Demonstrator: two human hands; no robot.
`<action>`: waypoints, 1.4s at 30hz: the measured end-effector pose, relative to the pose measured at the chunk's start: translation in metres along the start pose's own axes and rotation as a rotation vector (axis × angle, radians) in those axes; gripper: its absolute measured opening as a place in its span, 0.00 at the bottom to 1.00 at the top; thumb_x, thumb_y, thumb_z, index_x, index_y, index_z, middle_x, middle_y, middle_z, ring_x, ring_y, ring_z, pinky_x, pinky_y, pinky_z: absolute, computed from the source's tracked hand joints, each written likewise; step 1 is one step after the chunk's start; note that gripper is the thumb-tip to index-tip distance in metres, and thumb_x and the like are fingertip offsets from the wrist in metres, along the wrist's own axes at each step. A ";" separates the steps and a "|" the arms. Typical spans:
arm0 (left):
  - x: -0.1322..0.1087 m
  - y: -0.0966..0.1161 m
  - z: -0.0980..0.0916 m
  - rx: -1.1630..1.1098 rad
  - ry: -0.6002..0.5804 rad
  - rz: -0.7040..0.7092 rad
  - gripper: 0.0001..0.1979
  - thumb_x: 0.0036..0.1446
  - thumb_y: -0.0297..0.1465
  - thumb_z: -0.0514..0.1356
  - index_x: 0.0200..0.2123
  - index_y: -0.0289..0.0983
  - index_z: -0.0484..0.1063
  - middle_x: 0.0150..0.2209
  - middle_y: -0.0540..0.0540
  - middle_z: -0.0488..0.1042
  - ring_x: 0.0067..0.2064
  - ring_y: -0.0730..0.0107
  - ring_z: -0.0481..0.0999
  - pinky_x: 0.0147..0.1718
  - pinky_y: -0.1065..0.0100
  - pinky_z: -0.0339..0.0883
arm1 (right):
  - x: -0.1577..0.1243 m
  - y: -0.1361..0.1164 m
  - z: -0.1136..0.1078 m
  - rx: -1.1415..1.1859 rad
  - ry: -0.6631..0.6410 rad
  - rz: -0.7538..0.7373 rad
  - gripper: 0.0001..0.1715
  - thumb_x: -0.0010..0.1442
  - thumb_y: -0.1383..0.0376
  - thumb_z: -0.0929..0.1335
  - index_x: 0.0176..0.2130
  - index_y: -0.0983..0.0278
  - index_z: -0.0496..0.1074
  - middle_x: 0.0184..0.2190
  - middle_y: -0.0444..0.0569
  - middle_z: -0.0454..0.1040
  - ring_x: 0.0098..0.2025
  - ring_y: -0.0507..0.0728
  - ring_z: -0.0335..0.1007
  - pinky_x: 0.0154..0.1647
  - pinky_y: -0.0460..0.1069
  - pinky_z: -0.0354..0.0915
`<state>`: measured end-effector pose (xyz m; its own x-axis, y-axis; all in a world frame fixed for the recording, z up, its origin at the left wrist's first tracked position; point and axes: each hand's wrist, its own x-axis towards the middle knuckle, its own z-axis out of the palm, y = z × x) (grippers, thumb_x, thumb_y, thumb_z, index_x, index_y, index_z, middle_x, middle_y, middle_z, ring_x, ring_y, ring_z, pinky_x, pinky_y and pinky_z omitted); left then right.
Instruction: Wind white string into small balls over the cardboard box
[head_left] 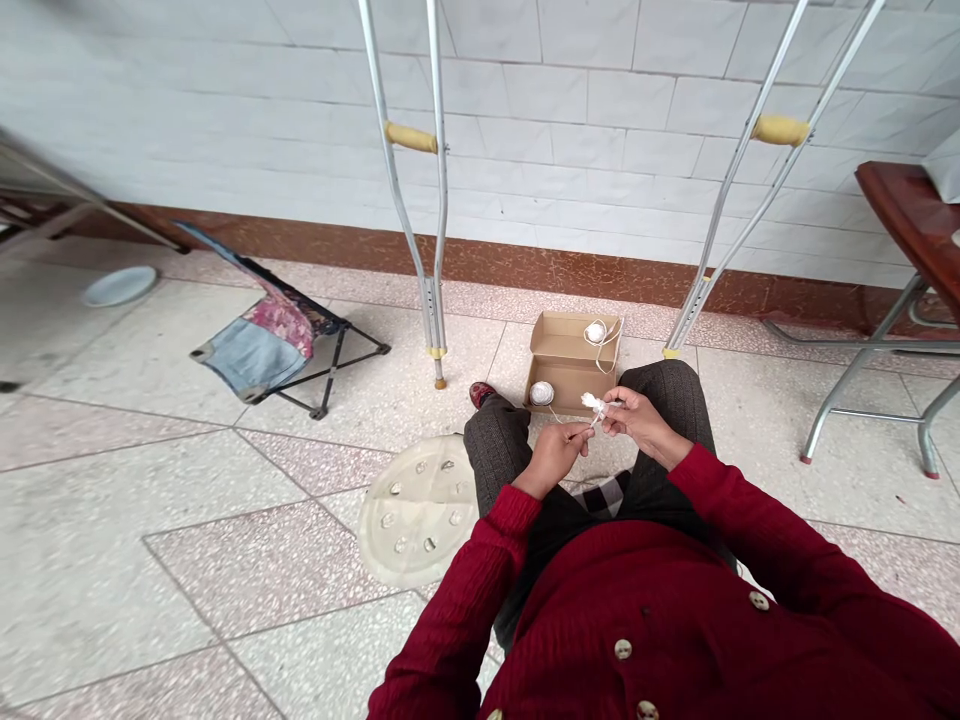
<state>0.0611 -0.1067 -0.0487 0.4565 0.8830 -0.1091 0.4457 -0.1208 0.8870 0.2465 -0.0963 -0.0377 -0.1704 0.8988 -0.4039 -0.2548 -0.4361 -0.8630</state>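
Head view, seated person, looking down past a red ribbed cardigan point(660, 620) at the hands over the lap. I see the work held at the hands, on a small white knotted tuft of cord point(596, 405), raised above the knees. The right grip point(641, 425) is clenched, thumb and fingertips pinching that tuft. The left grip point(553, 458) is closed too, turned in toward the tuft, and a thin white strand point(559, 417) runs from near it. Whether it clamps only the strand or a small pin as well, I cannot tell at this size. The two grips are close but not touching, with the tuft between them.

The strand trails back toward a ball of white cord point(541, 393) in an open cardboard box point(566, 345), which sits on the tile floor point(187, 600) just past the knees. A second ball of white cord point(596, 332) lies in the far end of the box, a loose loop beside it. Nearby, an aluminium crutch point(403, 200) stands against the tiled wall, a folding stool point(270, 335) lies to the left, and a round pale plastic lid point(416, 510) with small clear pieces on it sits by the left knee.
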 end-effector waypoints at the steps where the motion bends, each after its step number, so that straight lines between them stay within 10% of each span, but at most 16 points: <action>1: -0.001 -0.002 0.000 -0.022 -0.015 -0.008 0.22 0.62 0.39 0.54 0.20 0.34 0.72 0.20 0.51 0.69 0.24 0.74 0.64 0.29 0.72 0.57 | -0.002 -0.002 -0.001 0.021 -0.025 0.013 0.27 0.42 0.54 0.78 0.35 0.63 0.67 0.26 0.45 0.77 0.22 0.48 0.69 0.24 0.43 0.64; 16: 0.019 -0.008 -0.027 0.146 -0.155 0.073 0.18 0.62 0.34 0.54 0.23 0.34 0.73 0.22 0.49 0.73 0.26 0.72 0.69 0.31 0.72 0.58 | -0.015 -0.005 -0.011 -0.160 -0.376 0.211 0.17 0.44 0.61 0.76 0.32 0.68 0.73 0.19 0.44 0.74 0.14 0.46 0.60 0.14 0.41 0.49; 21: 0.031 0.026 -0.041 0.554 -0.098 0.156 0.14 0.61 0.31 0.56 0.24 0.36 0.74 0.26 0.45 0.76 0.30 0.67 0.72 0.30 0.69 0.55 | 0.001 0.001 -0.014 -0.454 -0.118 0.084 0.06 0.43 0.67 0.71 0.24 0.66 0.69 0.15 0.41 0.69 0.13 0.48 0.61 0.12 0.42 0.52; 26: 0.017 0.032 -0.023 0.377 -0.059 0.103 0.16 0.64 0.34 0.54 0.26 0.36 0.75 0.25 0.47 0.76 0.29 0.69 0.71 0.31 0.71 0.56 | 0.013 0.002 -0.011 -0.180 0.193 -0.125 0.08 0.45 0.64 0.71 0.26 0.65 0.68 0.16 0.40 0.68 0.14 0.45 0.56 0.12 0.42 0.47; 31: 0.001 0.012 -0.007 0.066 -0.086 0.048 0.20 0.65 0.36 0.53 0.25 0.34 0.75 0.25 0.50 0.75 0.28 0.73 0.70 0.32 0.73 0.59 | 0.000 -0.004 -0.010 0.234 -0.054 0.046 0.16 0.43 0.60 0.74 0.28 0.65 0.66 0.19 0.40 0.68 0.15 0.41 0.49 0.14 0.40 0.41; 37: 0.019 0.013 -0.025 0.193 -0.174 0.142 0.16 0.64 0.33 0.54 0.27 0.34 0.76 0.27 0.48 0.76 0.32 0.69 0.73 0.35 0.71 0.61 | -0.011 -0.001 -0.015 -0.077 -0.431 0.321 0.13 0.44 0.63 0.73 0.29 0.67 0.70 0.17 0.41 0.68 0.13 0.42 0.48 0.13 0.40 0.37; 42: 0.031 0.036 -0.037 0.673 -0.107 0.183 0.14 0.62 0.33 0.56 0.27 0.35 0.77 0.27 0.42 0.76 0.34 0.62 0.74 0.33 0.67 0.57 | 0.007 0.006 -0.018 -0.526 -0.082 0.085 0.05 0.43 0.69 0.70 0.23 0.65 0.68 0.13 0.39 0.65 0.13 0.45 0.54 0.14 0.41 0.45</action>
<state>0.0628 -0.0670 -0.0031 0.6276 0.7763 -0.0588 0.7181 -0.5480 0.4289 0.2611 -0.0918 -0.0515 -0.2489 0.8458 -0.4719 0.2706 -0.4071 -0.8724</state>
